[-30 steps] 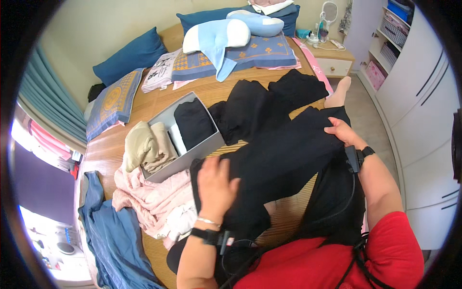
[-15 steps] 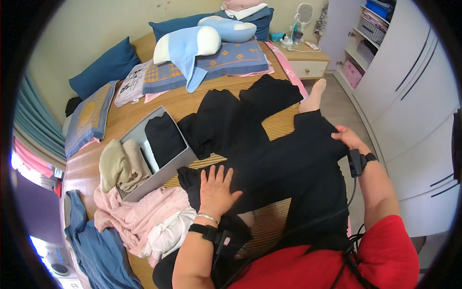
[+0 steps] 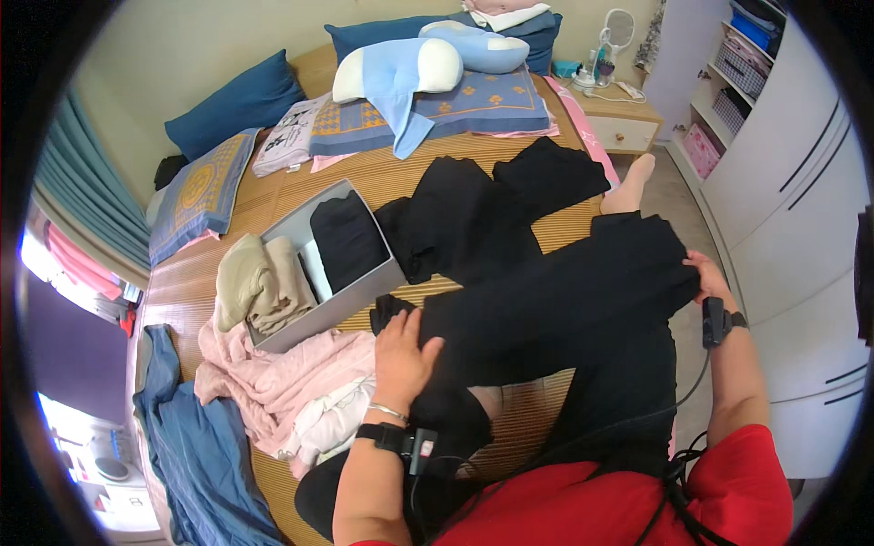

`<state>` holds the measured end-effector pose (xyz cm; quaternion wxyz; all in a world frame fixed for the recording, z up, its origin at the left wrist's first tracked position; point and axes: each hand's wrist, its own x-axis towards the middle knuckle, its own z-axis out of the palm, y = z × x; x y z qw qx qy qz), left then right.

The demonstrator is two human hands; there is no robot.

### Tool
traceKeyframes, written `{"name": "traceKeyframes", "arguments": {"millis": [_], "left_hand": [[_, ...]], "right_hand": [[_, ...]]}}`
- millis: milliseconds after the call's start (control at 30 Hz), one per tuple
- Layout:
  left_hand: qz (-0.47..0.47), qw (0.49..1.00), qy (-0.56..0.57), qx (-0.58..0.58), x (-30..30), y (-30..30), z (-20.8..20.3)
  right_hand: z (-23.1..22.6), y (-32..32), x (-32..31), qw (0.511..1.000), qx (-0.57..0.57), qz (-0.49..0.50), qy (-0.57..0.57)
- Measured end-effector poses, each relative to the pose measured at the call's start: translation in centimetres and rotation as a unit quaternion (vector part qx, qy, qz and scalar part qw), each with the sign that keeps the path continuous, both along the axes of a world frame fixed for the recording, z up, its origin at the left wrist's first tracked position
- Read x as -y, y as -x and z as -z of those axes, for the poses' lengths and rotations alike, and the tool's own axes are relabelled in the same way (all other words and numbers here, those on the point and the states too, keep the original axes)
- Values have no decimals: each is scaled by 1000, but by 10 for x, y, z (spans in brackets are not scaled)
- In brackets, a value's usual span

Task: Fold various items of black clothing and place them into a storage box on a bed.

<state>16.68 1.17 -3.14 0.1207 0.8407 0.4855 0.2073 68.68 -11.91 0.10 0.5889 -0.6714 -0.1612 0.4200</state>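
Black trousers [image 3: 555,300] are stretched across my lap and the near part of the bed. My right hand [image 3: 706,275] grips their right end, fingers curled round the edge. At their left end my left hand [image 3: 399,359] is closed on the cloth, thumb over it; the fingertips are partly hard to make out. Beyond lies another black garment [image 3: 473,218], flat on the bed mat. To the left stands a grey open box [image 3: 319,318] holding a folded black garment [image 3: 348,241] and folded beige clothes [image 3: 264,282].
Crumpled pink cloth [image 3: 282,373] and blue trousers [image 3: 196,446] lie left of me. Pillows [image 3: 401,77] line the bed's head. A bedside table [image 3: 628,127] and white wardrobe [image 3: 783,246] stand right. A thin cable [image 3: 628,419] crosses my lap. My foot [image 3: 630,187] rests at the bed's edge.
My left hand has gone from lying spread on the black trousers to closing on their left end. My right hand still holds the other end; the cloth between is smoother. The view has shifted.
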Motion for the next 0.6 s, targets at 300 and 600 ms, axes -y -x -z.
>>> {"name": "traceKeyframes", "arguments": {"millis": [300,600], "left_hand": [[-45,994,95,37,-9,32,2],[21,998,-2,-54,-16,-41,-56]], "right_hand": [[36,-46,22,965,217,-38,145],[-21,-11,14,982,110,-121,94]]}}
